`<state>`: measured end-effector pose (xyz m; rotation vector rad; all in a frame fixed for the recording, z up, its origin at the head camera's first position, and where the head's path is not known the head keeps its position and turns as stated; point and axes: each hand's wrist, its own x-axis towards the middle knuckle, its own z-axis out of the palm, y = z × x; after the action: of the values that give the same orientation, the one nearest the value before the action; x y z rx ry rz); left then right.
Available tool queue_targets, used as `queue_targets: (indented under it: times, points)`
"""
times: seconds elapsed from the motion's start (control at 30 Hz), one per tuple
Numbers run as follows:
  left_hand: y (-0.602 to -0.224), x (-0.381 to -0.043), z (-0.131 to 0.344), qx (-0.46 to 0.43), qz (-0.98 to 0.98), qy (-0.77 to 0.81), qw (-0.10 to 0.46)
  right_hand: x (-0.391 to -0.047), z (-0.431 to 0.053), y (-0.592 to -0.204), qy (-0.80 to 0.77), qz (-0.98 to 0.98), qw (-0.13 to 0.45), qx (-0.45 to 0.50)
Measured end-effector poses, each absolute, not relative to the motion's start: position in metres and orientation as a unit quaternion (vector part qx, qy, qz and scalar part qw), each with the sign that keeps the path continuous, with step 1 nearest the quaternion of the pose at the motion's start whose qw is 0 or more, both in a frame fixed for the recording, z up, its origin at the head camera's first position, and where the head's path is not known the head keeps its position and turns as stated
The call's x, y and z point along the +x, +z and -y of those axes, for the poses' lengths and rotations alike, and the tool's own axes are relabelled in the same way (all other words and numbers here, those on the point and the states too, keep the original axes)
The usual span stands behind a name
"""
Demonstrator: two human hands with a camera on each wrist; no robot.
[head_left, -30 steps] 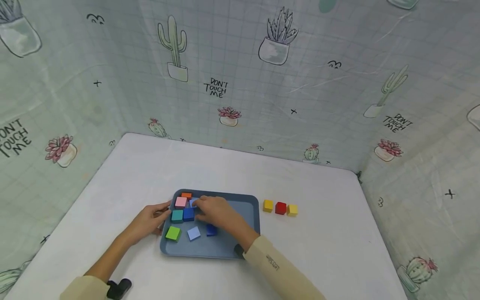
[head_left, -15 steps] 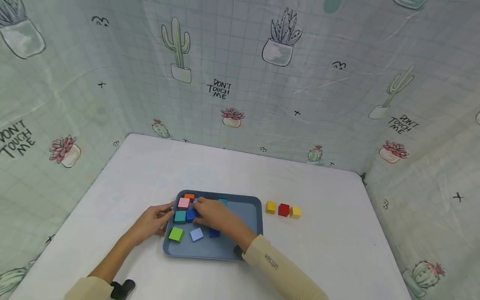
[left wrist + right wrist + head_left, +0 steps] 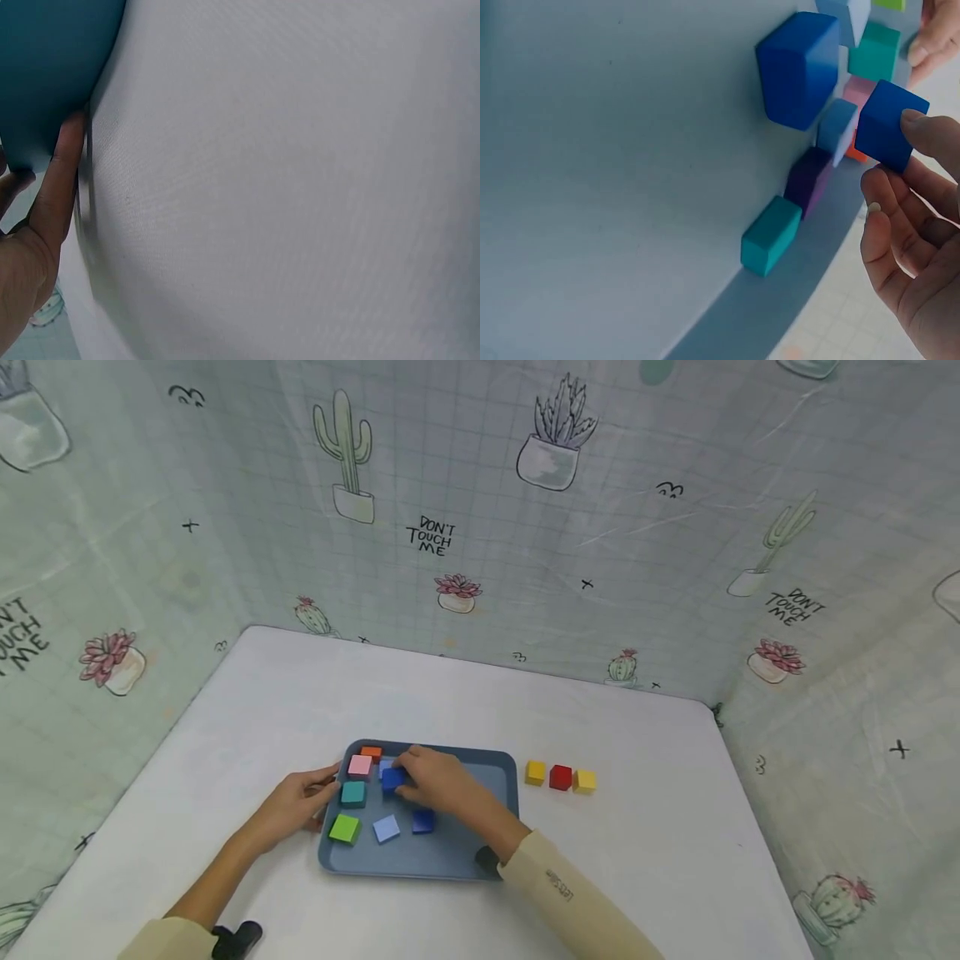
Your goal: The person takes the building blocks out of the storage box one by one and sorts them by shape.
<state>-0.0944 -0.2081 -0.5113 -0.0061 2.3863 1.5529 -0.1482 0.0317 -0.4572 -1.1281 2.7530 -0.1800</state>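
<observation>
My right hand (image 3: 442, 781) pinches a blue block (image 3: 889, 124) between thumb and fingers, held over the far left part of a blue-grey tray (image 3: 412, 860). My left hand (image 3: 296, 802) grips the tray's left edge, its fingers against the wall in the left wrist view. Around the held block are a pink block (image 3: 360, 767), an orange block (image 3: 371, 752), a teal block (image 3: 353, 794) and a light blue block (image 3: 837, 127). Nearer the front lie a green block (image 3: 345, 828), another light blue block (image 3: 386, 828) and a darker blue block (image 3: 423, 821).
A purple block (image 3: 808, 180) and a second teal block (image 3: 771, 234) stand along the tray's far side, behind my right hand in the head view. Right of the tray, a red block (image 3: 560, 777) sits between two yellow blocks (image 3: 535, 772) on the white table (image 3: 645, 860).
The blue block beside the teal one is now in my right hand's fingers, shifted right and away from it. My left hand stays at the tray's edge.
</observation>
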Motion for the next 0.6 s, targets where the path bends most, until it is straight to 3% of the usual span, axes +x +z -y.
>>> queue_targets:
  times: [0.6]
  points:
    - [-0.512,-0.093,0.208,0.004,-0.827,0.543,0.144,-0.149,-0.082,-0.428,-0.128,-0.932,0.031,-0.338]
